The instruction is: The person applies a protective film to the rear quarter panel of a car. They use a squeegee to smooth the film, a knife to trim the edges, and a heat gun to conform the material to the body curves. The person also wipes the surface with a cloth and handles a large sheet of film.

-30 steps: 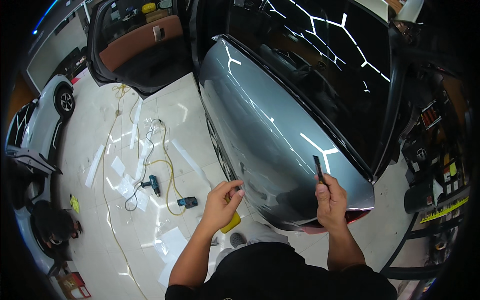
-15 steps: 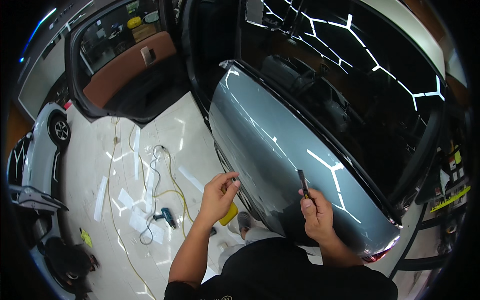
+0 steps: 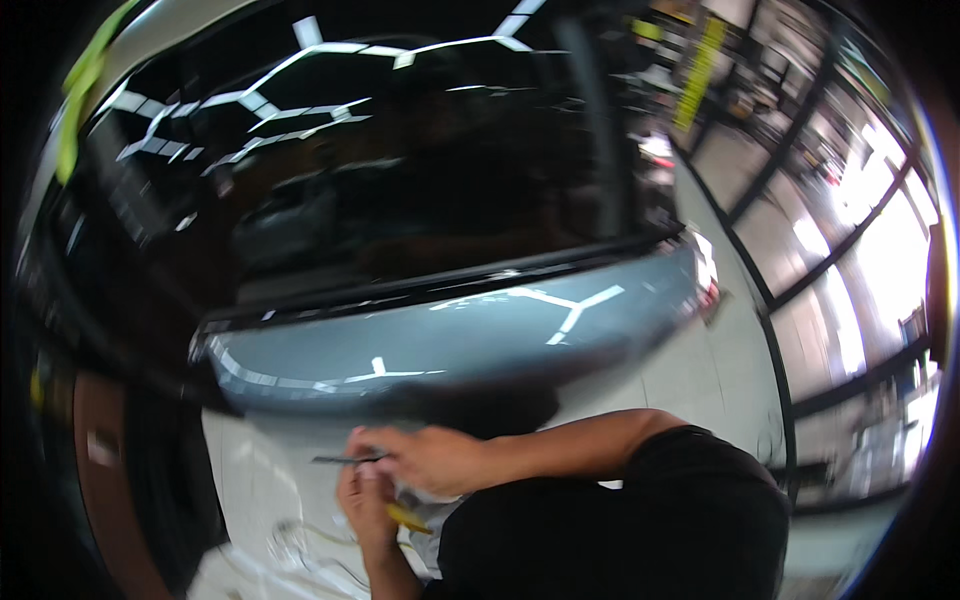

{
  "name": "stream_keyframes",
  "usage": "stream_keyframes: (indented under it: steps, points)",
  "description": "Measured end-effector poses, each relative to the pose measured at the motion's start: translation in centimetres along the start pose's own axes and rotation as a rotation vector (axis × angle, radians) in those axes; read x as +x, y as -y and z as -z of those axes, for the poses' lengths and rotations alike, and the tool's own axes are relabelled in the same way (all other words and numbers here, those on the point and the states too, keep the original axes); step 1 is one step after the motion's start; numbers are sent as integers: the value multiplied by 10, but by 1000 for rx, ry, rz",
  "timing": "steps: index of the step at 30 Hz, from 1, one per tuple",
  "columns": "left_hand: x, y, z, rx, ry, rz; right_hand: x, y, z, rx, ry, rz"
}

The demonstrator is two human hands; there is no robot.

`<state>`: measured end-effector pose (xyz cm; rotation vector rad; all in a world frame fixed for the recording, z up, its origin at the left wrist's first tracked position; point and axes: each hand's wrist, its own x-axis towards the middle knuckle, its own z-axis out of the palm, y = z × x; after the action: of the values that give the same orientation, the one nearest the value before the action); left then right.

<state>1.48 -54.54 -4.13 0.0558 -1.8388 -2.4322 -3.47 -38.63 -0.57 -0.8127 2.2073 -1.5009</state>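
Note:
In the blurred head view, my right hand (image 3: pixel 440 460) reaches across to the left, closed on a slim dark snap-off utility knife (image 3: pixel 330 460) whose tip points left. My left hand (image 3: pixel 366 500) is up against it, fingertips at the knife; whether they grip it is smeared. A flat yellow tool (image 3: pixel 408 517) shows beside my left palm, tucked in that hand; its exact kind is unclear. Just beyond both hands stands the glossy grey-blue car panel (image 3: pixel 470 335), under a dark window (image 3: pixel 420 200) with light strips reflected in it.
A brown-trimmed open car door (image 3: pixel 100 450) stands at the left. Cables (image 3: pixel 290 540) lie on the pale floor below. To the right are dark-framed glass panes (image 3: pixel 800 250). A lime-green cloth (image 3: pixel 80 90) hangs at the upper left, and the panel's red light (image 3: pixel 710 295) marks its right end.
My view has swung to the right, so the panel now runs across in front. My hands, formerly apart, have come together, and the knife has turned from pointing up to pointing left.

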Motion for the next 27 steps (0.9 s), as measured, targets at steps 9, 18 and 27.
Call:
stream_keyframes:
  steps: [9,18,27]
  points:
    - [65,-43,132,-204,189,66,61,29,-125,69,-230,45]
    - [76,-44,167,-186,258,172,83,41,-158,-41,-379,-103]
    - [82,-50,154,191,561,113,65,33,-159,23,-536,-178]
